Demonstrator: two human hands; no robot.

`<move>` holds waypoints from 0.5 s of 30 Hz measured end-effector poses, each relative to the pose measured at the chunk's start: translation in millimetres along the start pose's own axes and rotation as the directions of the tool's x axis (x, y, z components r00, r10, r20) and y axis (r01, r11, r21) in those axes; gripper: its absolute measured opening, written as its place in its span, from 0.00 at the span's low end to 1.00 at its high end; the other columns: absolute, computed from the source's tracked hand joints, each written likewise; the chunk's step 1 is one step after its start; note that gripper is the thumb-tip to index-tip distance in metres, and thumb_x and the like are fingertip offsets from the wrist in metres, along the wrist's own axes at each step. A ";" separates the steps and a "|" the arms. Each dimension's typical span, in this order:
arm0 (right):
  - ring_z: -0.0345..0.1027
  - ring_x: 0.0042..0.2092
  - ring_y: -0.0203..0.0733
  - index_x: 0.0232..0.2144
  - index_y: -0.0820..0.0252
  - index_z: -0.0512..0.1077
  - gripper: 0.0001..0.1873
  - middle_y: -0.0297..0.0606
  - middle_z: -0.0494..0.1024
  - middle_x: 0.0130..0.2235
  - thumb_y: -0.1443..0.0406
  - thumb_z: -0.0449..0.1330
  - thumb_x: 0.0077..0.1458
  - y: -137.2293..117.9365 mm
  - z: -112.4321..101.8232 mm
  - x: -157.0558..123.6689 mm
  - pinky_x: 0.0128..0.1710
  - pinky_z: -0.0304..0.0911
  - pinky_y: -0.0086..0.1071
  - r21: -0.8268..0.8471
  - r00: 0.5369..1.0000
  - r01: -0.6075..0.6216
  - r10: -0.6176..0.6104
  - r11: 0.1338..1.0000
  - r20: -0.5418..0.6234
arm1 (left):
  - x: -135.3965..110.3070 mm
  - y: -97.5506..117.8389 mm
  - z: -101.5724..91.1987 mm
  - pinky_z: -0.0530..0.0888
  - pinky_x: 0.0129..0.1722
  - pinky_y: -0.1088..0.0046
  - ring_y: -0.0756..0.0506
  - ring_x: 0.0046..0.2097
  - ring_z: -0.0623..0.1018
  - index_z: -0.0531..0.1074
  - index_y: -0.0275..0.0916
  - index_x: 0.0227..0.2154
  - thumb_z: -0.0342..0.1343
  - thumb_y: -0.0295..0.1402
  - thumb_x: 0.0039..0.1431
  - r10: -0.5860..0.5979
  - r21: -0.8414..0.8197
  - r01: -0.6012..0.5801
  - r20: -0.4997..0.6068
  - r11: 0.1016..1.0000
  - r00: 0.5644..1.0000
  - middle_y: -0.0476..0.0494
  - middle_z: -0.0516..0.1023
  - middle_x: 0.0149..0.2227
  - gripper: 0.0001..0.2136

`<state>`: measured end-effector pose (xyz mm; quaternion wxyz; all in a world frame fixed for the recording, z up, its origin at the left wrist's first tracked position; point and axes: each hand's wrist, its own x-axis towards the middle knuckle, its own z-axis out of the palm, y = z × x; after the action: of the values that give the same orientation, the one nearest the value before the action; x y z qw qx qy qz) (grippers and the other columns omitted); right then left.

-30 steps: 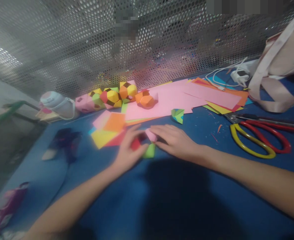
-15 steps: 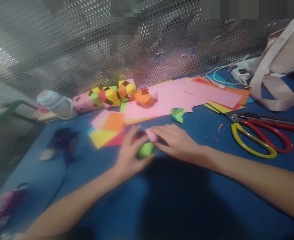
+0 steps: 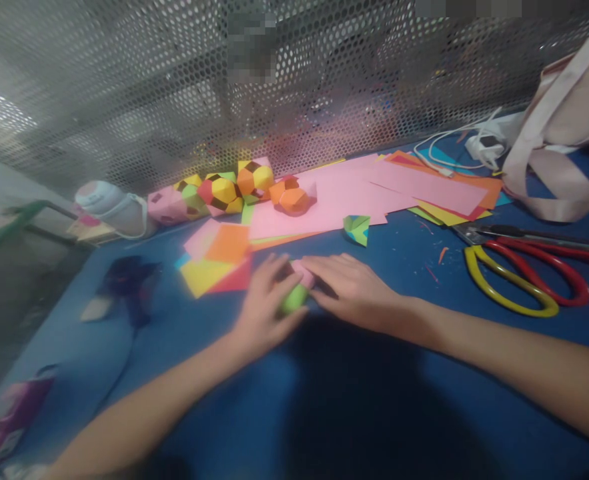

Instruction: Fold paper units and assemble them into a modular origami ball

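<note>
Between my hands is a small folded-paper model (image 3: 295, 298) with green and pink faces, partly hidden by fingers. My left hand (image 3: 264, 303) curls round its left side, thumb along the near edge. From the right, my right hand (image 3: 351, 287) pinches the pink part with thumb and fingertips. Just beyond my right hand lies a folded green and blue paper piece (image 3: 357, 230). Coloured paper squares (image 3: 214, 263) in pink, orange, yellow and red are spread past my left hand. Several finished paper balls (image 3: 221, 194) sit in a row along the back.
Pink, orange and yellow sheets (image 3: 344, 190) lie at the back. Red and yellow-handled scissors (image 3: 511, 280) rest at right, near a white cable with charger (image 3: 484, 148) and a pale bag (image 3: 577, 113). At left are a blurred glue gun (image 3: 131, 287) and a white bottle (image 3: 110, 205).
The pink part has been pressed down against the green, and the gap that showed beside it has closed. Both hands stay almost in place, with my right fingers slightly lower.
</note>
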<state>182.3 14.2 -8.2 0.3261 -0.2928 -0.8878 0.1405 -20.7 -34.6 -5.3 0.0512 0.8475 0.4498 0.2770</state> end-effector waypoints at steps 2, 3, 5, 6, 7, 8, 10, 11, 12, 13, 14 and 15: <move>0.70 0.49 0.50 0.51 0.63 0.67 0.18 0.48 0.75 0.51 0.65 0.52 0.59 -0.7 0.3 -1.6 0.48 0.63 0.45 0.002 1.000 -0.021 0.021 1.000 0.013 | 1.6 -0.3 -1.4 0.61 0.58 0.46 0.33 0.64 0.59 0.60 0.45 0.57 0.57 0.37 0.56 -0.022 -0.049 0.021 -0.013 0.999 1.000 0.32 0.58 0.61 0.25; 0.70 0.49 0.51 0.51 0.64 0.67 0.19 0.48 0.75 0.52 0.64 0.53 0.59 -0.9 0.7 -2.6 0.48 0.63 0.46 0.004 0.999 -0.028 0.027 1.000 0.017 | 2.8 -0.7 -2.5 0.61 0.58 0.46 0.33 0.64 0.59 0.59 0.44 0.57 0.58 0.37 0.55 -0.030 -0.077 0.028 -0.021 0.997 0.999 0.31 0.57 0.62 0.27; 0.69 0.50 0.53 0.52 0.66 0.66 0.21 0.49 0.74 0.52 0.62 0.54 0.58 -0.5 1.7 -4.9 0.49 0.62 0.47 0.003 0.999 -0.035 0.035 0.999 0.019 | 5.2 -2.1 -4.7 0.61 0.58 0.46 0.33 0.64 0.59 0.58 0.44 0.57 0.60 0.37 0.53 -0.030 -0.131 0.025 -0.035 0.991 0.999 0.30 0.56 0.62 0.29; 0.68 0.51 0.53 0.52 0.66 0.65 0.22 0.50 0.73 0.53 0.61 0.54 0.58 0.0 2.4 -5.9 0.49 0.62 0.48 -0.002 0.999 -0.037 0.037 0.999 0.017 | 6.2 -3.2 -5.8 0.61 0.59 0.46 0.33 0.64 0.58 0.58 0.44 0.57 0.61 0.37 0.52 -0.023 -0.157 0.017 -0.040 0.987 0.999 0.30 0.56 0.62 0.30; 0.68 0.51 0.53 0.53 0.66 0.65 0.23 0.50 0.73 0.53 0.61 0.55 0.58 0.7 3.0 -6.7 0.50 0.61 0.48 -0.009 0.999 -0.039 0.040 0.999 0.013 | 6.8 -4.3 -6.7 0.60 0.59 0.46 0.33 0.64 0.57 0.57 0.44 0.57 0.62 0.38 0.51 -0.015 -0.184 0.007 -0.042 0.983 0.999 0.31 0.55 0.63 0.31; 0.68 0.51 0.54 0.53 0.66 0.65 0.23 0.50 0.73 0.53 0.60 0.55 0.58 1.5 3.7 -7.3 0.50 0.62 0.48 -0.018 0.999 -0.043 0.043 0.999 0.008 | 7.1 -5.4 -7.4 0.60 0.59 0.45 0.33 0.65 0.57 0.57 0.45 0.58 0.63 0.39 0.50 -0.008 -0.212 -0.001 -0.043 0.977 0.999 0.31 0.55 0.63 0.32; 0.69 0.49 0.53 0.54 0.65 0.65 0.25 0.50 0.74 0.51 0.58 0.55 0.58 3.5 4.6 -7.9 0.49 0.63 0.49 -0.029 0.999 -0.050 0.050 0.998 -0.003 | 6.3 -7.6 -8.0 0.59 0.59 0.45 0.32 0.65 0.56 0.56 0.46 0.58 0.64 0.42 0.48 -0.003 -0.259 -0.010 -0.051 0.966 0.999 0.31 0.54 0.64 0.36; 0.69 0.49 0.53 0.53 0.65 0.65 0.25 0.50 0.75 0.50 0.56 0.56 0.58 4.4 4.7 -8.0 0.49 0.63 0.49 -0.026 0.998 -0.054 0.054 0.998 -0.011 | 5.3 -8.6 -7.9 0.59 0.60 0.45 0.32 0.65 0.55 0.55 0.46 0.59 0.65 0.43 0.46 -0.005 -0.273 -0.011 -0.060 0.962 0.998 0.32 0.54 0.64 0.37; 0.69 0.48 0.53 0.54 0.65 0.65 0.26 0.50 0.75 0.50 0.55 0.56 0.58 5.1 4.7 -8.0 0.49 0.64 0.49 -0.019 0.998 -0.058 0.057 0.998 -0.018 | 4.1 -9.7 -7.6 0.58 0.60 0.45 0.32 0.65 0.55 0.55 0.47 0.59 0.65 0.44 0.45 -0.014 -0.281 -0.007 -0.072 0.960 0.997 0.32 0.54 0.64 0.38; 0.69 0.49 0.53 0.54 0.64 0.65 0.27 0.51 0.75 0.50 0.54 0.56 0.57 5.6 4.6 -8.1 0.49 0.64 0.49 -0.006 0.998 -0.064 0.064 0.998 -0.022 | 2.7 -10.7 -7.2 0.58 0.60 0.45 0.32 0.65 0.55 0.55 0.47 0.59 0.65 0.44 0.45 -0.029 -0.285 0.004 -0.083 0.958 0.996 0.32 0.54 0.64 0.39; 0.68 0.50 0.54 0.55 0.64 0.64 0.29 0.51 0.74 0.52 0.52 0.56 0.56 5.8 4.5 -8.3 0.50 0.63 0.50 0.008 0.997 -0.075 0.075 0.997 -0.021 | 1.2 -11.9 -6.7 0.57 0.61 0.45 0.33 0.65 0.55 0.55 0.47 0.59 0.66 0.44 0.44 -0.052 -0.290 0.022 -0.094 0.957 0.994 0.32 0.54 0.64 0.39; 0.67 0.52 0.55 0.56 0.64 0.63 0.32 0.52 0.72 0.53 0.50 0.57 0.55 5.8 4.5 -8.8 0.51 0.63 0.51 0.024 0.996 -0.088 0.088 0.996 -0.013 | -0.1 -13.1 -6.3 0.57 0.61 0.46 0.33 0.65 0.55 0.54 0.47 0.59 0.66 0.45 0.44 -0.078 -0.299 0.045 -0.099 0.953 0.992 0.32 0.54 0.64 0.40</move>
<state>187.2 13.2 -18.5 0.3293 -0.3288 -0.8700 0.1629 -33.6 -28.0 -4.4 0.1613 0.7995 0.4315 0.3855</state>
